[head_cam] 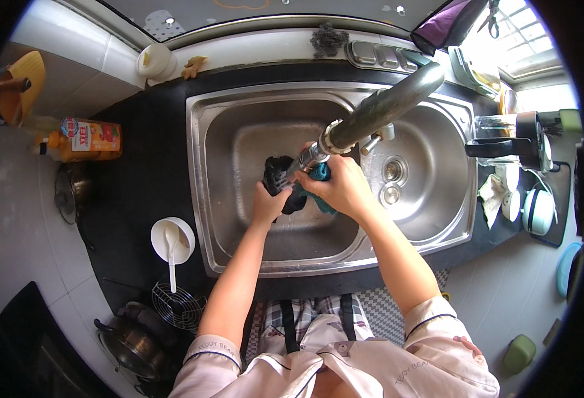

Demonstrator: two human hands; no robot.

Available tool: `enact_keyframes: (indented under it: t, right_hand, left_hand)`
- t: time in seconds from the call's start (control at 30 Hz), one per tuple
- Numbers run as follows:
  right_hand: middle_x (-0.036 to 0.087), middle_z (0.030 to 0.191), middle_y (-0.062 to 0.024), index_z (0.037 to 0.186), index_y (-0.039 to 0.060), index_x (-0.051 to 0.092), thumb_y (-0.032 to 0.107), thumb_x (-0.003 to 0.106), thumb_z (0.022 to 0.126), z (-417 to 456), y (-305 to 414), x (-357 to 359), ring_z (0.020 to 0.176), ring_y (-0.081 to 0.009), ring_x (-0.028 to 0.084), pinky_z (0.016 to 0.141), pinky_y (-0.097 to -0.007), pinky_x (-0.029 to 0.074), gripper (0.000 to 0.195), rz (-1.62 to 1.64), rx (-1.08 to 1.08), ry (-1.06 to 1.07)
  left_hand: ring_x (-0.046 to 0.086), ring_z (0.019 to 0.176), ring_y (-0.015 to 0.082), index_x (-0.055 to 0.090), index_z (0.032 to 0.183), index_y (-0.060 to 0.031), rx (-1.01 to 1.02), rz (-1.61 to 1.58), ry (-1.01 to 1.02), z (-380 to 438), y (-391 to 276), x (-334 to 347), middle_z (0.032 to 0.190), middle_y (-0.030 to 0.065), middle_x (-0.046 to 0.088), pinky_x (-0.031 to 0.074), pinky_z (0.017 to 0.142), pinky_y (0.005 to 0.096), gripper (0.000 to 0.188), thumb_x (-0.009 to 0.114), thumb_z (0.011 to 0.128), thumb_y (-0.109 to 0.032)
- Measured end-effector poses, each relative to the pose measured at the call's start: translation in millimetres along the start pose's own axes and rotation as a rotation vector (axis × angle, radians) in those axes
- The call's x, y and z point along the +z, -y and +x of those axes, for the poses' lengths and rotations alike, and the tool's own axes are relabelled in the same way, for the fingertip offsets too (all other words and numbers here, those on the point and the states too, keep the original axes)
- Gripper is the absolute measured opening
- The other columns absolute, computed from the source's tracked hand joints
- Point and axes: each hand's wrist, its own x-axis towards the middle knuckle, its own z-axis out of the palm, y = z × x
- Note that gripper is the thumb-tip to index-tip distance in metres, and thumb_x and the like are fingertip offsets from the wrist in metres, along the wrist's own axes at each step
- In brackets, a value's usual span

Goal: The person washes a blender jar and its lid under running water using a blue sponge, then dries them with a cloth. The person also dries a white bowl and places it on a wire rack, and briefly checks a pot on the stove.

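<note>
Over the left basin [237,234] of a stainless steel double sink, my left hand [271,201] grips a dark, bunched item [277,171] that looks like black cloth. My right hand [341,183] is closed around a teal, textured cloth [322,171], its lower end hanging beneath the palm. Both hands are close together below the faucet [386,109], whose spout end partly covers the fingers. A clear stream seems to run from the spout onto the black item. Where the two cloths meet is hidden.
The right basin [431,199] holds drain fittings. Left on the dark counter are a dish soap bottle [93,139], a white bowl [186,228] with a spoon and a wire rack [177,303]. A glass jug [496,139] stands right. Behind lie a scouring pad [328,40] and metal tray [366,53].
</note>
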Motion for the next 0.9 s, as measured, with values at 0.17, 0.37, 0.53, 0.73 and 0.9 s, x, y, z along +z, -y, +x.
enact_keyframes:
  t: [0.17,0.37,0.53,0.73,0.9]
  right_hand:
    - [0.064,0.069,-0.0139,0.091,0.0058,0.058,0.033,0.070,0.073,-3.8,15.2,-13.9,0.069,-0.0330,0.064,0.062,-0.0406,0.051,0.035,-0.224,0.054,0.010]
    - [0.063,0.070,-0.0156,0.091,0.0059,0.060,0.033,0.070,0.073,5.0,-2.1,18.1,0.069,-0.0334,0.063,0.063,-0.0402,0.051,0.034,0.023,-0.043,-0.162]
    - [0.064,0.071,-0.0161,0.089,0.0055,0.060,0.035,0.070,0.073,-5.5,13.2,-18.7,0.070,-0.0337,0.064,0.064,-0.0396,0.051,0.036,-0.169,0.050,0.037]
    - [0.063,0.071,-0.0172,0.089,0.0053,0.059,0.036,0.070,0.074,-2.0,5.1,-2.3,0.071,-0.0352,0.063,0.064,-0.0418,0.050,0.036,-0.159,0.008,-0.048]
    - [0.065,0.080,-0.0134,0.095,0.0086,0.059,0.028,0.070,0.074,1.6,7.3,-7.3,0.076,-0.0326,0.063,0.067,-0.0391,0.050,0.031,-0.182,-0.008,-0.077]
  left_hand:
    - [0.057,0.087,0.0186,0.049,0.107,0.0005,0.177,-0.170,-0.107,14.1,22.5,-4.3,0.097,0.0078,0.058,0.045,0.078,0.0289,0.048,0.064,0.063,-0.010]
    - [0.053,0.073,0.0150,0.057,0.083,-0.0012,-0.105,-0.443,0.035,17.6,30.2,-11.1,0.076,0.0050,0.056,0.042,0.065,0.0291,0.025,0.058,0.059,-0.008]
    - [0.049,0.070,0.0164,0.054,0.075,-0.0041,-0.156,-0.537,0.092,11.1,24.0,-12.0,0.071,0.0040,0.052,0.039,0.069,0.0267,0.016,0.056,0.060,-0.010]
    - [0.052,0.066,0.0193,0.054,0.079,-0.0032,-0.180,-0.476,0.052,2.0,16.3,-14.0,0.069,0.0057,0.051,0.044,0.065,0.0292,0.017,0.055,0.062,-0.008]
    - [0.060,0.060,0.0267,0.051,0.070,-0.0040,-0.292,-0.662,0.176,7.1,21.9,-17.7,0.067,0.0106,0.056,0.053,0.058,0.0388,0.010,0.055,0.065,-0.012]
